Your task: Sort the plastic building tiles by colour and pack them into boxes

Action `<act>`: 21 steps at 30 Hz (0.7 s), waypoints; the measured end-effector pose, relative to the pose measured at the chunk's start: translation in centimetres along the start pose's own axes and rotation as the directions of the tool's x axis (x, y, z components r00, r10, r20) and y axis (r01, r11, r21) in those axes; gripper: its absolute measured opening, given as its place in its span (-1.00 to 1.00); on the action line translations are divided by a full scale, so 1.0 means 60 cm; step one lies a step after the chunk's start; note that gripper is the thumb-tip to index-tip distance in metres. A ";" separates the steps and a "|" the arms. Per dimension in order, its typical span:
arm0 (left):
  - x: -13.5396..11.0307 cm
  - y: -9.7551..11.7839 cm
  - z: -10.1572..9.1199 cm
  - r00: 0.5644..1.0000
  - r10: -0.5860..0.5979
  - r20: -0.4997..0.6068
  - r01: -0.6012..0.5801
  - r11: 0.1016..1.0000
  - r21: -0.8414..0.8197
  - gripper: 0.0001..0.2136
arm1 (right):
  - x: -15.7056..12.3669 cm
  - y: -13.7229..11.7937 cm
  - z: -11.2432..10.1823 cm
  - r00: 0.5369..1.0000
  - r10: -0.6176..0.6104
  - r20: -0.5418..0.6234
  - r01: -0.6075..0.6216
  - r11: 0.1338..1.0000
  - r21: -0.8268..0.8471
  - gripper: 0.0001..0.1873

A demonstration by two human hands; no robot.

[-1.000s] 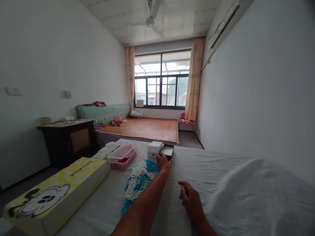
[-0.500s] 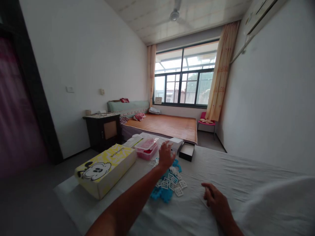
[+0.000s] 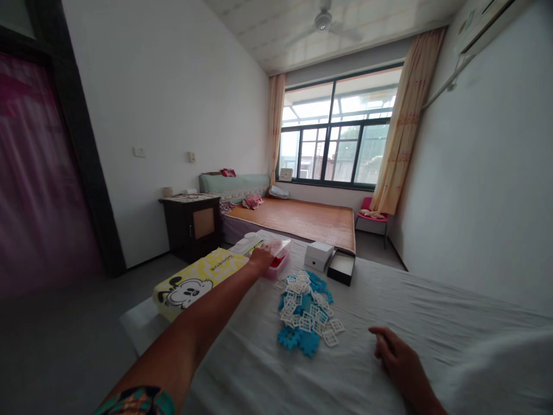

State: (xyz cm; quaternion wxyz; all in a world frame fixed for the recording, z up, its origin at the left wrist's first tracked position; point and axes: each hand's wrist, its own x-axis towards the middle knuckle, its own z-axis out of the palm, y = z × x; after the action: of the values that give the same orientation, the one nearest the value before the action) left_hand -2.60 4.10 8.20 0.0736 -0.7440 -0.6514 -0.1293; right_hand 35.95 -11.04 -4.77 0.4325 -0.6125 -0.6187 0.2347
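Note:
My left hand (image 3: pixel 261 259) reaches forward over the pink plastic box (image 3: pixel 279 271), its fingers closed at the left edge of the clear lid (image 3: pixel 283 248). Part of the box is hidden behind that hand, and something red shows inside. On the sheet nearer to me lies a loose pile of white lattice pieces (image 3: pixel 305 323) mixed with blue toothed plastic pieces (image 3: pixel 309 344). To the right of the pile, my right hand (image 3: pixel 395 357) hovers or rests by the sheet with nothing in it. Its index finger points left and the other fingers are loosely bent.
A yellow and white cardboard box (image 3: pixel 185 291) with a cartoon dog lies left, partly behind my left forearm. Beyond the pile are a white box (image 3: pixel 318 255) and an open black tray (image 3: pixel 341 268). A bed with a brown mat (image 3: pixel 298 219) stands past the table's far edge.
My left hand has moved left from above the pile to the pink box and its lid. The pile is now uncovered. The view has shifted slightly left; my right hand keeps its pose.

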 end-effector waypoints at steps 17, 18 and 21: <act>-0.151 0.119 -0.063 0.969 -0.051 -0.242 -0.124 0.746 -0.654 -0.60 | -0.032 -0.099 0.028 0.992 0.054 0.110 -0.094 0.910 0.404 -0.40; -0.176 0.153 -0.037 0.986 -0.012 -0.168 -0.127 0.600 -0.790 -0.57 | -0.037 -0.107 0.031 0.984 0.073 0.165 -0.146 0.854 0.498 -0.37; -0.232 0.238 0.026 0.997 0.081 -0.009 -0.036 0.337 -0.941 -0.52 | -0.042 -0.109 0.025 0.978 0.127 0.166 -0.208 0.684 0.699 -0.38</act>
State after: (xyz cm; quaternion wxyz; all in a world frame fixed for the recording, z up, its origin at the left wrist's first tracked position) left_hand 10.01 -10.73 3.52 -0.3755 -0.6762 -0.4328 -0.4629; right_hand 30.77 -14.03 -0.80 0.5795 -0.4380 -0.4424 0.5259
